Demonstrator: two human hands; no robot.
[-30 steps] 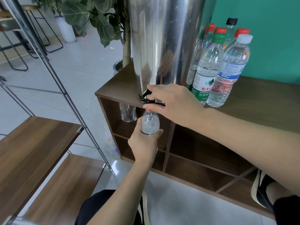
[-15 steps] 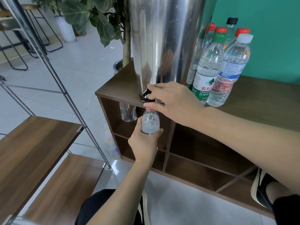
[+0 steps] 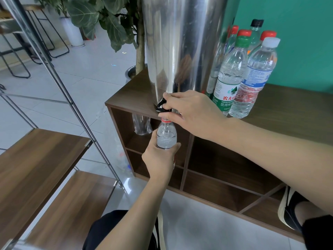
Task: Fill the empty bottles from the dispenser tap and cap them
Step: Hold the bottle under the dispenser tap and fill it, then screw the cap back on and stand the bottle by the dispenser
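Note:
A tall steel dispenser (image 3: 182, 47) stands on the wooden cabinet (image 3: 295, 112). Its black tap lever (image 3: 161, 106) sticks out over the cabinet's front edge. My right hand (image 3: 192, 114) grips that lever, fingers curled over it. Directly under the tap, my left hand (image 3: 159, 159) holds a small clear bottle (image 3: 166, 135) upright by its body. The bottle has a red neck ring, no cap, and water inside. The spout itself is hidden behind my right hand.
Several capped bottles (image 3: 239, 73) stand to the right of the dispenser against a teal wall. A crumpled clear bottle (image 3: 142, 124) lies in the cabinet's upper cubby. A metal-framed wooden shelf (image 3: 36, 159) is at left, a potted plant (image 3: 115, 24) behind.
My right hand's fingers have shifted on the tap lever and the lever has risen a little. The bottle stays under the tap in my left hand.

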